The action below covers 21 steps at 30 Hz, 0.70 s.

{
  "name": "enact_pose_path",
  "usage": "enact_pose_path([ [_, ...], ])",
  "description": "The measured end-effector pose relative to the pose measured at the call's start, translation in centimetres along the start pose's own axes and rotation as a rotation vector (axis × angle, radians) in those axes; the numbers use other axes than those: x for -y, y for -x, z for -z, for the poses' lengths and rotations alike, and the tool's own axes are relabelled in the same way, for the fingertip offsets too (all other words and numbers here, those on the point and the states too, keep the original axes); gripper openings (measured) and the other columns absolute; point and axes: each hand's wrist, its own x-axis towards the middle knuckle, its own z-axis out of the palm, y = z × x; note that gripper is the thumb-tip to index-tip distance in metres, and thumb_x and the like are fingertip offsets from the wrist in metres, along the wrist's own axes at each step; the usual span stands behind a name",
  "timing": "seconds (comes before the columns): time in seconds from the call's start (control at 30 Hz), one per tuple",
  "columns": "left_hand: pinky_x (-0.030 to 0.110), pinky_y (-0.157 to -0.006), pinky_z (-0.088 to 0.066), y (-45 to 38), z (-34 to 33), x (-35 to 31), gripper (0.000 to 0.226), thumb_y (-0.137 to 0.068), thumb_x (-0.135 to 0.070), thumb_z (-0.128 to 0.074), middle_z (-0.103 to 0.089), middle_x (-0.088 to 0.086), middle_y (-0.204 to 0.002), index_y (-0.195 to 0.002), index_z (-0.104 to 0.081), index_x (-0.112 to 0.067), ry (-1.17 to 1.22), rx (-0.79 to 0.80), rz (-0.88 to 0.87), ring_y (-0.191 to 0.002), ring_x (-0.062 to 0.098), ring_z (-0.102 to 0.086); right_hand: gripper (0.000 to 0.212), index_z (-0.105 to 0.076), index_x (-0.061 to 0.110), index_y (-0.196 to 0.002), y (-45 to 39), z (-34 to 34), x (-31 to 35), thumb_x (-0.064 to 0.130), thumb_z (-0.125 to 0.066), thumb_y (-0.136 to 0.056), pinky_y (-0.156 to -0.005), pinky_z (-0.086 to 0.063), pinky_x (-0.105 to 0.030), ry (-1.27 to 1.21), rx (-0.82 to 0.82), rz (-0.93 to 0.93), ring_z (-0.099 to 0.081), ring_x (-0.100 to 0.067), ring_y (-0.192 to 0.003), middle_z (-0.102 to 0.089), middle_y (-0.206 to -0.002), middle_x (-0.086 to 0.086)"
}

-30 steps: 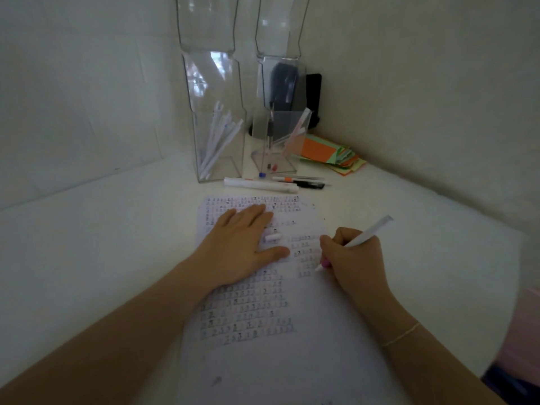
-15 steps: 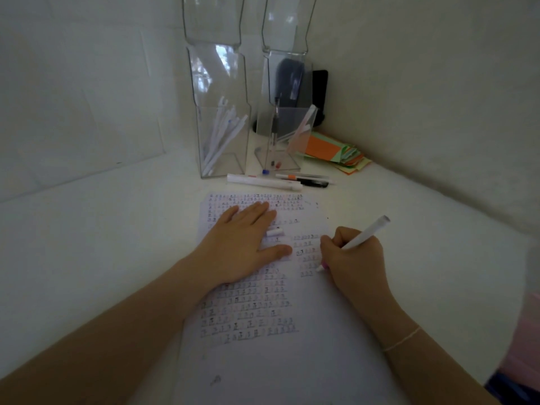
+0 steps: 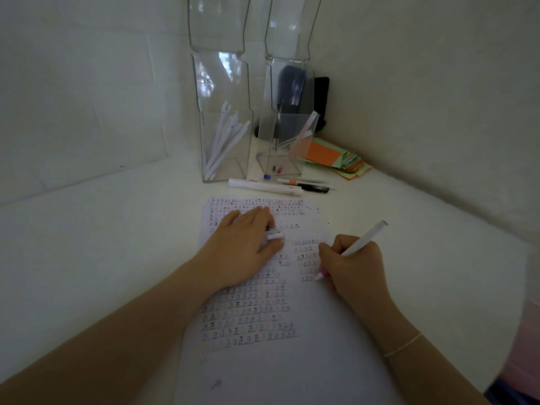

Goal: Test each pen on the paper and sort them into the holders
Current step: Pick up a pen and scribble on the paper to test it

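Observation:
My right hand [image 3: 355,266] grips a white pen [image 3: 365,238] in a writing hold, its pink tip touching the paper [image 3: 292,361] beside rows of small coloured marks. My left hand [image 3: 242,247] lies flat on the sheet with straight fingers, and a white pen cap [image 3: 275,235] sticks out between its thumb and index finger. At the back stand two tall clear holders. The left holder [image 3: 222,68] contains several white pens. The right holder [image 3: 287,48] has a few pens in it. Three loose pens lie before them: white [image 3: 264,187], orange-banded [image 3: 295,181], black [image 3: 317,188].
A stack of orange and green paper slips [image 3: 342,160] lies at the back right by the wall. A dark object [image 3: 320,95] stands behind the right holder. Walls close in the corner on the left and right. A pink fabric edge [image 3: 526,346] shows at far right.
The pen tip has crept slightly toward me down the column of marks. My left hand stays flat on the paper with the cap.

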Motion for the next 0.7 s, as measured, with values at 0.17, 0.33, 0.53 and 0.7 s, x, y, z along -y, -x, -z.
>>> enact_pose_path([
  [0.17, 0.036, -0.103, -0.031, -0.1, -0.1, 0.0, 0.011, -0.096, -0.036, -0.040, -0.047, -0.013, -0.089, -0.094, -0.040, -0.026, -0.011, -0.009, -0.014, -0.079, 0.004, -0.037, 0.045, -0.028, 0.012, -0.052, -0.1, -0.4, -0.3, 0.001, -0.057, -0.085, -0.041, -0.027, -0.015, 0.122, -0.072, 0.094, -0.030, -0.010, -0.044, -0.030, -0.049, -0.007],
  [0.33, 0.042, -0.111, -0.025, -0.1, 0.1, -0.2, 0.017, -0.096, -0.034, -0.039, -0.055, 0.000, -0.119, -0.096, -0.049, -0.020, -0.113, -0.051, -0.067, -0.112, 0.016, -0.050, 0.031, -0.051, 0.004, -0.059, -0.6, 0.7, -0.1, 0.014, -0.070, -0.082, -0.042, -0.036, -0.016, -0.181, -0.039, -0.006, -0.043, -0.006, -0.038, -0.055, -0.046, 0.001],
  [0.53, 0.025, -0.093, -0.028, -0.4, 1.1, -1.2, 0.019, -0.092, -0.037, -0.043, -0.057, -0.008, -0.090, -0.094, -0.056, -0.023, -0.096, -0.188, -0.180, -0.084, 0.011, -0.051, 0.018, -0.066, -0.008, -0.086, -0.6, 1.6, 0.5, 0.004, -0.052, -0.089, -0.082, -0.058, -0.037, -0.826, 0.060, -0.126, -0.070, -0.035, -0.089, -0.072, -0.087, -0.021],
  [0.7, 0.021, -0.091, -0.028, -0.3, 1.2, -1.5, 0.022, -0.091, -0.038, -0.043, -0.058, -0.008, -0.088, -0.094, -0.058, -0.021, 0.034, -0.217, -0.226, -0.084, 0.006, -0.049, 0.027, -0.063, -0.001, -0.069, -0.2, 1.5, 1.5, 0.001, -0.048, -0.090, -0.070, -0.060, -0.035, -0.795, 0.100, -0.129, -0.072, -0.033, -0.075, -0.071, -0.073, -0.018],
])
